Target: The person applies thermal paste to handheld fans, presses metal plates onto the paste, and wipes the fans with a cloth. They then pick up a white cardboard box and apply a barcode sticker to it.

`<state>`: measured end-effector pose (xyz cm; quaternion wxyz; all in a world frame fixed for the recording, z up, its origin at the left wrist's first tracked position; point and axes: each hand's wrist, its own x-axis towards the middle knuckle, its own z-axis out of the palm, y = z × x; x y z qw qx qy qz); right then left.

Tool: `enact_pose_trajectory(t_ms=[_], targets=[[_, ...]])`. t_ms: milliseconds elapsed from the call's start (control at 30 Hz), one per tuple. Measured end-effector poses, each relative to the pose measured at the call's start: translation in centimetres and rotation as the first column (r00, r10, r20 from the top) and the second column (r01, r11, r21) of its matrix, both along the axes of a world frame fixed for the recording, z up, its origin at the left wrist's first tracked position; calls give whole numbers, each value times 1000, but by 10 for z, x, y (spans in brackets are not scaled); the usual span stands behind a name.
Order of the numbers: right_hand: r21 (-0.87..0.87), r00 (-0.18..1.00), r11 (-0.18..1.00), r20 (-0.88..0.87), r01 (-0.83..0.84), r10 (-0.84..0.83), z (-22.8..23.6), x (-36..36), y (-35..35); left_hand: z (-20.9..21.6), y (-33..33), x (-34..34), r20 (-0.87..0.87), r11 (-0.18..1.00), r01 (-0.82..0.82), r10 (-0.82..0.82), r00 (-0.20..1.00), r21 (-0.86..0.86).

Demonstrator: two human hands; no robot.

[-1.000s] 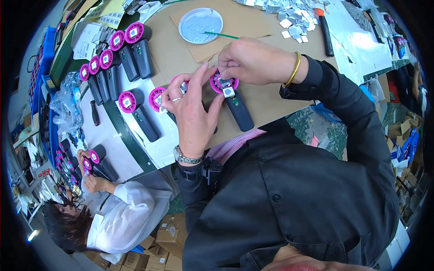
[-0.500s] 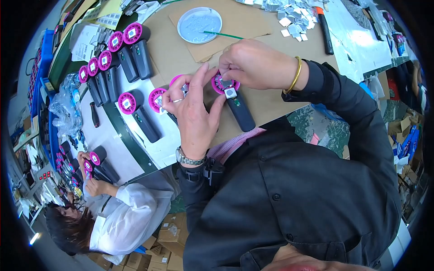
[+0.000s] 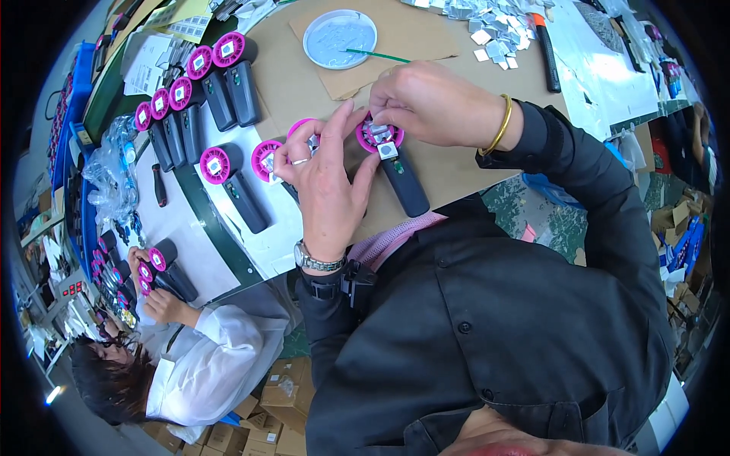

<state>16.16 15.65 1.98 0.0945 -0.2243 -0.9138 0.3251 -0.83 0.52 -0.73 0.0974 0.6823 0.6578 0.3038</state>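
A dark grey hair-dryer-shaped device [image 3: 407, 186] lies in front of me, its handle pointing toward my body. My left hand [image 3: 328, 178] spans the left side of its pink round head [image 3: 360, 143], index finger and thumb resting at the rim. Over the top of that head, my right hand [image 3: 414, 99] has its fingers pinched together; what they hold is hidden. Small silvery pieces show inside the head below the fingertips. A white-topped square piece [image 3: 388, 150] sits where head meets handle. Two more pink heads [image 3: 266, 160] are partly covered by my left hand.
Similar devices [image 3: 245, 205] stand in rows to the left. A white dish [image 3: 306, 52] of pale paste holds a green stick [image 3: 384, 55]. Silver square tiles [image 3: 498, 50] are piled at the far right beside a black-handled tool [image 3: 547, 57]. A co-worker [image 3: 201, 365] handles similar devices at lower left.
The dark grey square tile seen at my right fingertips is no longer visible there; silvery pieces show inside the head. Both hands stay almost in place. The view has shifted slightly.
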Motion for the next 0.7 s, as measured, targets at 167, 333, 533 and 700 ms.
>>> enact_pose_trajectory(t_ms=[167, 333, 533, 700], targets=[[-51, 999, 999, 42, 15, -13, 2, -2, 4, 0, 1, -1, 0, 1000, 1, -1, 1000, 1], [-79, 999, 997, 48, 10, -6, 0, -4, 9, 0, 1, -1, 4, 1000, 12, -12, 1000, -1], [-66, 999, 998, 42, 6, -3, 2, -2, 9, 1, 1, 1, 1, 1000, 6, -6, 1000, -6], [-134, 999, 991, 41, 17, -12, 2, -3, 14, 1, 2, 0, 4, 1000, 4, -4, 1000, -17]])
